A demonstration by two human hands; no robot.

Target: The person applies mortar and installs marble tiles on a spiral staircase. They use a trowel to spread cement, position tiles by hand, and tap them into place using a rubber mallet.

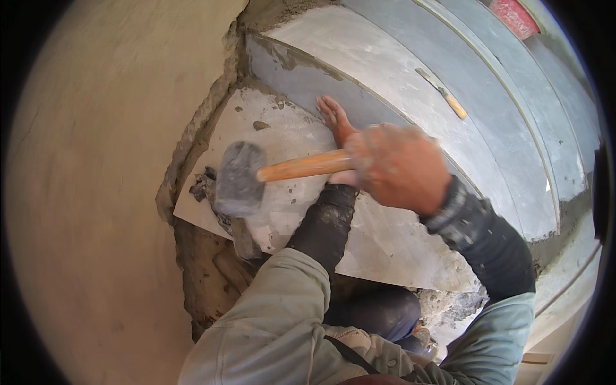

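Note:
My right hand [401, 168] grips the wooden handle of a mallet [239, 178], whose dark grey head is blurred above a pale stone tread slab [414, 247]. Behind and partly beneath it, my left hand [337, 119] lies with outstretched fingers against the grey riser slab [289, 70], its wrist hidden in part by the right hand and handle. Crumpled dark debris [202, 186] sits at the left of the tread, and small bits of mortar are scattered over the slab.
A plastered wall [102, 179] with a rough, broken edge rises on the left. Curved grey steps [507, 122] climb to the upper right, with a wooden-handled tool [455, 106] lying on one. Something red [513, 16] is at the top right. My bent knee [385, 308] is below the tread.

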